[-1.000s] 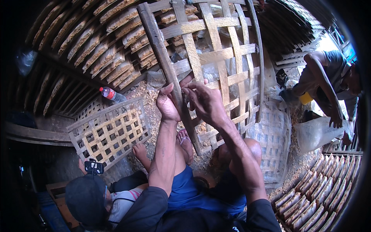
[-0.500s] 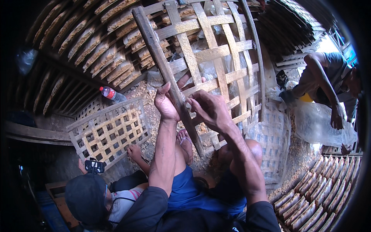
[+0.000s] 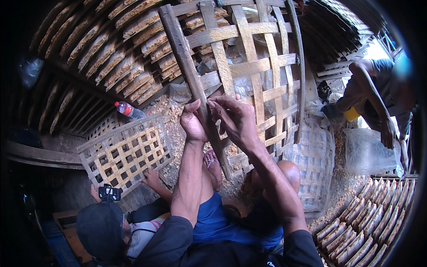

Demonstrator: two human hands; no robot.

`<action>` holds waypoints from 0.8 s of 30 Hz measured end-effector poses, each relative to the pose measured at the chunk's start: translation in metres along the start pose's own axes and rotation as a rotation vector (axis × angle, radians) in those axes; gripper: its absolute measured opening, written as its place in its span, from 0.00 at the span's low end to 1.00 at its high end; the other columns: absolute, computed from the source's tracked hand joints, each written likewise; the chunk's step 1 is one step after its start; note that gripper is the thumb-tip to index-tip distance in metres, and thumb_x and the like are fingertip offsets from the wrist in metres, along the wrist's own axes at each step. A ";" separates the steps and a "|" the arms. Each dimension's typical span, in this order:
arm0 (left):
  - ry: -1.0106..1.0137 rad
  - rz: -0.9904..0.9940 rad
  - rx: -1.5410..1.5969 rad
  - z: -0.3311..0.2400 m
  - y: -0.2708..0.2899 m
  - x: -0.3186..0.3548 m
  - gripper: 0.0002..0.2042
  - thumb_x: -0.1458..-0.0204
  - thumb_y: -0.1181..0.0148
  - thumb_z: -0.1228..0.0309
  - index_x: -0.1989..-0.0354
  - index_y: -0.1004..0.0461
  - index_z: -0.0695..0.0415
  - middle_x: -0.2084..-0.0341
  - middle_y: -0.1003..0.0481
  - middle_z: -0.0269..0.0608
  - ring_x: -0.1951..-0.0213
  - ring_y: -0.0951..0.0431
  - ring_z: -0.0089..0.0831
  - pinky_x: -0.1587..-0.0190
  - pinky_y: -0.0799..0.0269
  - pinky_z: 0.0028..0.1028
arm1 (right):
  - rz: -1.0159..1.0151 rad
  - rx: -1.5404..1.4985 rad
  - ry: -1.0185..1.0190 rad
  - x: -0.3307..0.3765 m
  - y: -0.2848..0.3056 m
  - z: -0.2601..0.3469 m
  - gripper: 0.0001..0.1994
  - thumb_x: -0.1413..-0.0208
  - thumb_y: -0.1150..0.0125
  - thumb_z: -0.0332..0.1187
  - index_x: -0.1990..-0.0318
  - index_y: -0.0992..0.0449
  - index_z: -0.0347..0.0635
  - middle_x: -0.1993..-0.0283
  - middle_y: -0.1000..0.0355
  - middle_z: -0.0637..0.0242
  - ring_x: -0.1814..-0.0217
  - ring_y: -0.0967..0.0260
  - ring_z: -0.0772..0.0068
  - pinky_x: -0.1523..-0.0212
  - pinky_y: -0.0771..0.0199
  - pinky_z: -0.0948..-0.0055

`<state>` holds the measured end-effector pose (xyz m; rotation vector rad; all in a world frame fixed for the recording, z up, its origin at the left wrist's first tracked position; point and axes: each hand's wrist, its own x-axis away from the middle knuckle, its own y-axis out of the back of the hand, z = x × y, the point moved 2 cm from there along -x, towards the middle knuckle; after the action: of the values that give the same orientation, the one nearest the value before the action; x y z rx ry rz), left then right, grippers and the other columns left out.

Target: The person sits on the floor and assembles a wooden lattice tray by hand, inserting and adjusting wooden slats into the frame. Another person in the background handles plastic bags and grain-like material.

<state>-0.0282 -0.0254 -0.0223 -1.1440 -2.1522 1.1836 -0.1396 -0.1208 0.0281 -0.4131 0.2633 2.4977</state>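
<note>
A large woven bamboo lattice panel (image 3: 249, 66) stands tilted in front of me, framed on its left by a thick dark wooden bar (image 3: 184, 66). My left hand (image 3: 192, 123) grips that bar from the left side. My right hand (image 3: 233, 119) is at the bar's right edge, fingers pinched on a thin strip where a weave slat meets the bar. My bare foot (image 3: 213, 162) rests against the bottom of the panel, between my knees.
A smaller lattice panel (image 3: 126, 153) leans at the left, with a red-capped plastic bottle (image 3: 129, 110) behind it. A person in a dark cap (image 3: 104, 229) sits at lower left. Another person (image 3: 378, 93) bends over a clear plastic bag (image 3: 369, 151) at right. Rows of stacked bricks (image 3: 369, 227) surround us.
The big lattice panel has shifted left and tilted a little. My hands have stayed together at the bar, the right fingers working the strip. The person at right has bent lower.
</note>
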 end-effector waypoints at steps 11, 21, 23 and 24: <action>-0.047 -0.203 -0.072 0.012 -0.018 0.000 0.22 0.47 0.43 0.56 0.52 0.21 0.61 0.63 0.20 0.40 0.66 0.21 0.30 0.61 0.24 0.27 | -0.196 0.065 0.065 -0.009 -0.007 0.010 0.08 0.34 0.36 0.32 0.58 0.19 0.35 0.74 0.20 0.68 0.75 0.26 0.86 0.74 0.27 0.80; -0.009 0.002 -0.102 0.006 -0.036 0.003 0.29 0.51 0.43 0.56 0.47 0.24 0.68 0.56 0.18 0.47 0.59 0.20 0.36 0.51 0.27 0.32 | -0.159 -0.362 -0.073 -0.003 0.013 0.004 0.06 0.33 0.39 0.29 0.57 0.22 0.34 0.67 0.18 0.66 0.67 0.20 0.81 0.68 0.21 0.81; 0.008 0.100 0.083 0.005 -0.013 -0.004 0.30 0.50 0.44 0.56 0.43 0.25 0.68 0.52 0.19 0.50 0.54 0.20 0.39 0.48 0.27 0.34 | -0.123 -0.518 -0.081 -0.004 0.013 0.003 0.08 0.33 0.39 0.29 0.54 0.24 0.32 0.60 0.18 0.62 0.62 0.19 0.79 0.64 0.20 0.80; -0.004 0.112 0.120 0.005 -0.001 -0.005 0.31 0.49 0.45 0.57 0.41 0.26 0.68 0.51 0.20 0.51 0.52 0.20 0.40 0.46 0.27 0.35 | -0.121 -0.494 -0.059 -0.005 0.011 0.005 0.08 0.34 0.38 0.29 0.54 0.23 0.32 0.59 0.18 0.62 0.60 0.19 0.79 0.63 0.19 0.79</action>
<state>-0.0294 -0.0319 -0.0240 -1.2242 -2.0129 1.3450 -0.1433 -0.1310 0.0361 -0.5312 -0.4011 2.4322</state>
